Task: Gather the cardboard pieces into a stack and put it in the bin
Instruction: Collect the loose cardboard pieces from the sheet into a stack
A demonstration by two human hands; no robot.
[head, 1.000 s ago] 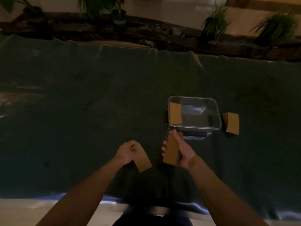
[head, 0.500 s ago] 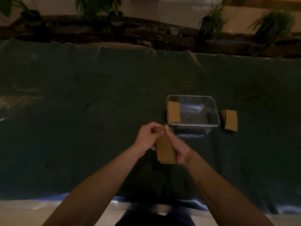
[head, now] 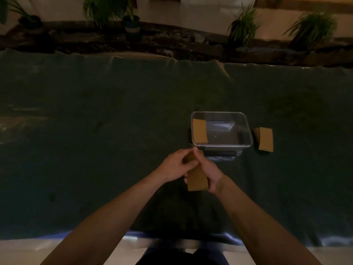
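Both hands meet just in front of the clear bin [head: 248, 129]. My right hand [head: 209, 172] grips a stack of brown cardboard pieces [head: 197, 179] along its right edge, and my left hand [head: 176, 165] closes over the stack's far end from the left. One cardboard piece [head: 200, 133] leans inside the bin against its left wall. Another small pile of cardboard [head: 265, 139] lies on the cloth to the right of the bin.
A dark green cloth [head: 95, 131] covers the table, whose near edge is close to my body. Potted plants [head: 242, 25] and a dark ledge run along the far side. A dark lid or handle [head: 219, 154] lies under the bin's near side.
My left hand brought its single cardboard piece over to the right hand's piece and both now hold them together as one stack; the hands have shifted slightly toward the bin.
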